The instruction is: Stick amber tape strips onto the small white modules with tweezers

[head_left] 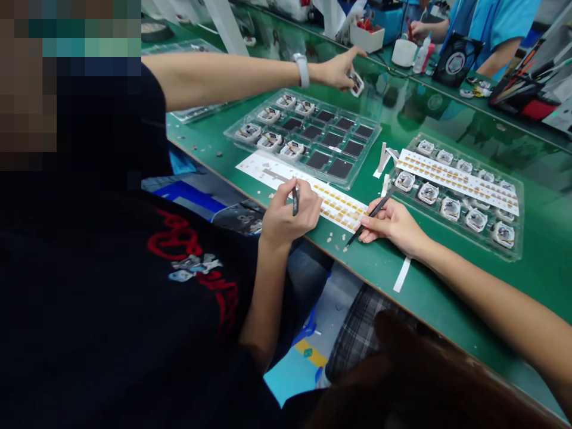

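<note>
My right hand reaches in from the right and is closed around slim black tweezers. Their tip points down at small pale scraps on the green bench. Beside my fingers lies a white sheet with rows of yellow pieces. To the right, a clear tray holds several white watch-like housings. Across that tray rests another white sheet with yellow pieces. My left hand does not show.
A person in black sits at left; their right hand holds a tweezers-like tool, their left a white housing. Before them stands a clear tray. White strips lie on the bench. Behind are a fan and another person in blue.
</note>
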A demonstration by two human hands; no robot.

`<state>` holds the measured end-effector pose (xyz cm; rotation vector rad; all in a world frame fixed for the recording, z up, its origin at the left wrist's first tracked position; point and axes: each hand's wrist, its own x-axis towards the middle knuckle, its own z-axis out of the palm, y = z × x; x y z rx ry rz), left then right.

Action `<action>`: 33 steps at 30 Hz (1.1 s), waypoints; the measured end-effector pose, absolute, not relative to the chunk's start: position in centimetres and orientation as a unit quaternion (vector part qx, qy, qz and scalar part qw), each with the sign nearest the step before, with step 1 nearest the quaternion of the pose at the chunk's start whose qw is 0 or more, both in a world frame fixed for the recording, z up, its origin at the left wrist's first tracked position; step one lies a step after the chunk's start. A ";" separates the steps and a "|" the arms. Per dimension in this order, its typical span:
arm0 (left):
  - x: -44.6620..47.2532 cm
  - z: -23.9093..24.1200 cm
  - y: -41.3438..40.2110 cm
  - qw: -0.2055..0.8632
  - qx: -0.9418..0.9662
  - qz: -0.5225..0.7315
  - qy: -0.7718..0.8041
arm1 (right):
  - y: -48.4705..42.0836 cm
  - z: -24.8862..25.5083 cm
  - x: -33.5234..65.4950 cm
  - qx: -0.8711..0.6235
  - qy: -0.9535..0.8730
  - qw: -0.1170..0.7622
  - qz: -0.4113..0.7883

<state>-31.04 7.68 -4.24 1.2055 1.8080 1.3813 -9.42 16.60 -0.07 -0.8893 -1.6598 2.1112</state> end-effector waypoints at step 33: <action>-29.1 -1.3 7.2 0.389 0.432 0.584 0.566 | 16.5 2.8 -1.1 -0.326 -0.554 0.217 0.735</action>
